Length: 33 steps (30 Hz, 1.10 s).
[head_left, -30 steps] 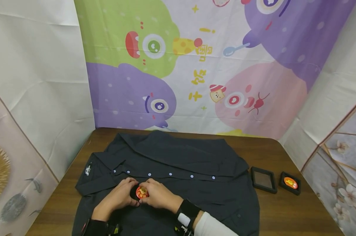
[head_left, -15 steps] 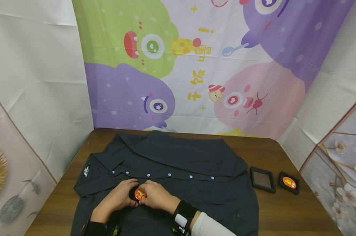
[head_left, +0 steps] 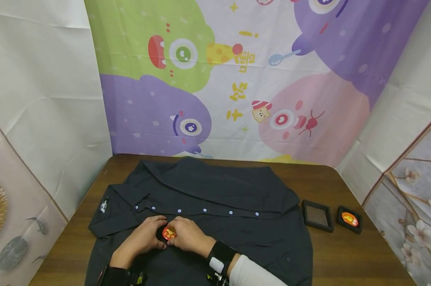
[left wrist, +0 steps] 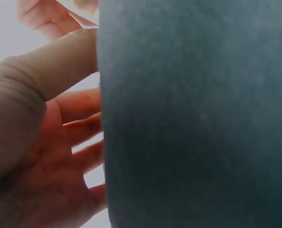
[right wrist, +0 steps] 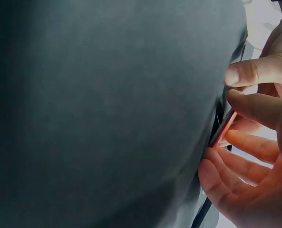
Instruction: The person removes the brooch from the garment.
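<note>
A black shirt (head_left: 215,186) with a row of light buttons lies spread on the table. On it, in the head view, is a round red and gold badge (head_left: 169,233) between the two hands. My right hand (head_left: 189,236) pinches the badge's right side; in the right wrist view the badge's red edge (right wrist: 221,130) shows between thumb and fingers. Bent round the badge's left side, my left hand (head_left: 146,236) holds the shirt cloth there. Dark cloth covers most of both wrist views and hides the left fingertips (left wrist: 97,102) in the left one.
To the right of the shirt, on the brown wooden table (head_left: 329,182), lie a black frame with a clear window (head_left: 317,215) and a smaller black case (head_left: 358,226) holding a red and yellow oval piece. A cartoon cloth (head_left: 233,147) hangs behind the table.
The head view has shifted slightly. Both hands stay at the badge in nearly the same place on the shirt.
</note>
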Available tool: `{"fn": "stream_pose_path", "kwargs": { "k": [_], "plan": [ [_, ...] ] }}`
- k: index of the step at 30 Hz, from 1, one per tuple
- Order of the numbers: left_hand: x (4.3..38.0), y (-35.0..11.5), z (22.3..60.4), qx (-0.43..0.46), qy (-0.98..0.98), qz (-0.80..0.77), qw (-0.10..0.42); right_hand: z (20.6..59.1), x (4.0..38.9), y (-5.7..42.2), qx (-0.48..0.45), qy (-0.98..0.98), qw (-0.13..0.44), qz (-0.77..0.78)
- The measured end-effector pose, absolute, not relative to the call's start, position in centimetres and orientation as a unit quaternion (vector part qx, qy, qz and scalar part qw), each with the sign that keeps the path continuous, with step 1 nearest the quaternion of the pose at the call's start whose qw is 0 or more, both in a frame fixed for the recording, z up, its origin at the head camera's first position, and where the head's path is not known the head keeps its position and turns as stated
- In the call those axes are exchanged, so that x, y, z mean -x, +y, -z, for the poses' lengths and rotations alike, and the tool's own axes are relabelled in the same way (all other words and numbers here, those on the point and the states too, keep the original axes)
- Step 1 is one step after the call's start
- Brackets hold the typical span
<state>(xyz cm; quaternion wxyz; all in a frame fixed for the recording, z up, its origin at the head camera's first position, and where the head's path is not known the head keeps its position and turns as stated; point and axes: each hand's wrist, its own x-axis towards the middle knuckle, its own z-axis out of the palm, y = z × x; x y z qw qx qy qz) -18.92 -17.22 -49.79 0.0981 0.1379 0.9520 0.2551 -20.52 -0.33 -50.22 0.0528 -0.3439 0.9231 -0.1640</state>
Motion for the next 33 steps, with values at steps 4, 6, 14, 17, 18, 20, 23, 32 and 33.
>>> {"fn": "stream_pose_path", "kwargs": {
  "k": [4, 6, 14, 17, 18, 20, 23, 32, 33],
  "plan": [
    [18.9, -17.2, 49.8, -0.145, 0.952, -0.255, 0.089, 50.2, 20.5, -0.3, 0.347, 0.922, 0.054, 0.163],
    [18.8, -17.2, 49.8, -0.146, 0.951, -0.257, 0.087, 50.1, 20.5, -0.2, 0.347, 0.922, 0.051, 0.163],
    [18.9, -16.9, 49.8, -0.137, 0.954, -0.253, 0.088, 50.2, 20.4, 0.2, 0.341, 0.926, 0.043, 0.155],
    [18.9, -16.9, 49.7, -0.133, 0.955, -0.248, 0.093, 50.4, 20.5, 0.5, 0.343, 0.926, 0.04, 0.151],
    [19.0, -16.9, 49.6, -0.131, 0.955, -0.248, 0.095, 50.3, 20.5, 0.5, 0.344, 0.926, 0.04, 0.151],
    [19.1, -16.9, 49.5, -0.129, 0.956, -0.246, 0.096, 50.2, 20.7, 0.7, 0.348, 0.924, 0.04, 0.154],
    [19.1, -16.9, 49.5, -0.128, 0.956, -0.247, 0.096, 50.0, 20.8, 0.9, 0.352, 0.92, 0.049, 0.163],
    [18.9, -16.8, 49.7, -0.128, 0.954, -0.252, 0.099, 50.2, 20.8, 1.6, 0.353, 0.915, 0.077, 0.177],
    [18.9, -16.8, 49.7, -0.128, 0.954, -0.252, 0.099, 50.2, 20.7, 1.7, 0.354, 0.915, 0.079, 0.18]
  ]
}}
